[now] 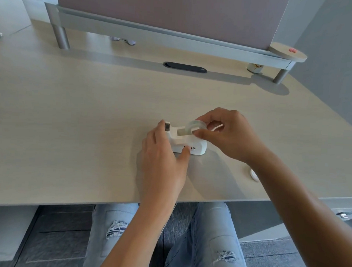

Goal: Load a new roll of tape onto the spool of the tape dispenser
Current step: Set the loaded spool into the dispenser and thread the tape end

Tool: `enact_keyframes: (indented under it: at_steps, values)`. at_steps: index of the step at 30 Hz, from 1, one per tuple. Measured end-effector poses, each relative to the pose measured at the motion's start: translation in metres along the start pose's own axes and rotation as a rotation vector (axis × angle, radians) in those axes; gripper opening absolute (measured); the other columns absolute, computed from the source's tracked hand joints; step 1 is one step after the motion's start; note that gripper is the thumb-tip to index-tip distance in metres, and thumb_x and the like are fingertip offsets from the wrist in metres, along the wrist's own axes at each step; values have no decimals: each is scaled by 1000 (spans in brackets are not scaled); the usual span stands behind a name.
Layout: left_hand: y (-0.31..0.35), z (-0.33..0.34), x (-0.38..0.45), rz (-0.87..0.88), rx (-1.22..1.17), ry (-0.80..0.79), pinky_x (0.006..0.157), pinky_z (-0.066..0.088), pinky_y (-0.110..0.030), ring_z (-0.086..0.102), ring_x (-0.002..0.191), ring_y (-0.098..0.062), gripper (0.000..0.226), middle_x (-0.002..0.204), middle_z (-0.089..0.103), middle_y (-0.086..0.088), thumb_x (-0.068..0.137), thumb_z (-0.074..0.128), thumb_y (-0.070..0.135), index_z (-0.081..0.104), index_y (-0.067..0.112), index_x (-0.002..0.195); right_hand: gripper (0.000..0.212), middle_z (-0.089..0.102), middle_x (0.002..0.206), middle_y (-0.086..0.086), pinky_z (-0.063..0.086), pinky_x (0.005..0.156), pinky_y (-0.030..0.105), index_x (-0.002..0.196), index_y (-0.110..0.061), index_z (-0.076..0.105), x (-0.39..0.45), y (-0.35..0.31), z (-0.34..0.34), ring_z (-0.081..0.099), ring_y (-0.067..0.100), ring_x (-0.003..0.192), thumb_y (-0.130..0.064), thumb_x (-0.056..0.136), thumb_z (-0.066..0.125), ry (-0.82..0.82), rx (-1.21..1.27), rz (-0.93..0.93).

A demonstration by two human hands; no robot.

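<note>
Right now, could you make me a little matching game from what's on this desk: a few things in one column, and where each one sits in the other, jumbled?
Things:
1. tape roll
2. dispenser
3. white disc
4. black oval

Places:
A. set into the desk, far side, under the shelf
B. pinched in the right hand, over the dispenser's rear
C. steadied by the left hand at its front
D. alone on the desk, beside the right forearm

Pairs: 1-B, 2-C, 3-D, 4-A
</note>
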State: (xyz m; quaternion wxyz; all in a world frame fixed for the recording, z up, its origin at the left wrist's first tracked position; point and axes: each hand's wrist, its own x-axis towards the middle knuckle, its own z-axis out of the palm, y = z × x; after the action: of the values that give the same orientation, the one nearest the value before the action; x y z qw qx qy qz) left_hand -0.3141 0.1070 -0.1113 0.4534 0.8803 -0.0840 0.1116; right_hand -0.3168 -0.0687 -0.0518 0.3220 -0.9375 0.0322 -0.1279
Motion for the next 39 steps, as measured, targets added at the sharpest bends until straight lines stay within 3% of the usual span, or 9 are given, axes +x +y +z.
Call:
enact_keyframes:
  at_steps: [4, 9, 15, 21, 31, 35, 39]
  values:
    - [1, -1, 0, -3, 9, 2, 96, 53, -48, 56, 128, -24, 73, 142, 56, 4, 85, 75, 41, 42, 24, 148, 15, 76, 95, -9, 50, 73, 11, 100, -26, 81, 6, -7, -6, 69, 5, 84, -27, 85, 82, -39, -48, -13]
    - [1, -3, 1, -7, 12, -6, 94, 54, -49, 58, 125, -25, 70, 141, 56, 4, 86, 73, 42, 42, 25, 146, 16, 75, 93, -6, 57, 79, 29, 101, -25, 82, 7, -16, -9, 70, 11, 86, -24, 85, 79, -102, -161, -65]
    - [2, -5, 1, -11, 20, -9, 92, 54, -48, 58, 125, -23, 68, 140, 55, 7, 87, 72, 44, 43, 27, 145, 15, 75, 92, -9, 59, 82, 37, 99, -28, 79, 11, -27, -15, 71, 12, 86, -23, 85, 76, -171, -241, -55]
    - [3, -6, 1, -24, 15, -11, 94, 54, -47, 57, 124, -23, 67, 141, 55, 8, 87, 72, 45, 43, 29, 145, 11, 71, 92, -11, 58, 80, 33, 96, -29, 81, 14, -36, -14, 66, 3, 83, -29, 88, 73, -175, -381, -55]
    - [1, -3, 2, -48, -7, -6, 99, 54, -48, 55, 131, -21, 80, 145, 54, 6, 87, 72, 47, 34, 26, 153, 9, 70, 84, -14, 58, 83, 39, 91, -29, 79, 27, -48, -14, 62, 13, 91, -24, 91, 71, -263, -525, -35]
    - [1, -2, 3, -55, -47, -12, 106, 49, -42, 50, 137, -19, 87, 150, 52, 5, 87, 75, 43, 27, 26, 158, 8, 71, 82, -15, 59, 80, 36, 91, -27, 80, 24, -44, -12, 63, 6, 84, -24, 90, 72, -235, -468, -41]
    - [1, 0, 6, -59, -79, -25, 107, 44, -38, 49, 137, -20, 90, 149, 53, 2, 86, 78, 38, 27, 23, 159, 10, 74, 87, -10, 59, 81, 37, 96, -24, 80, 22, -44, -9, 65, 11, 85, -23, 91, 72, -208, -466, -71]
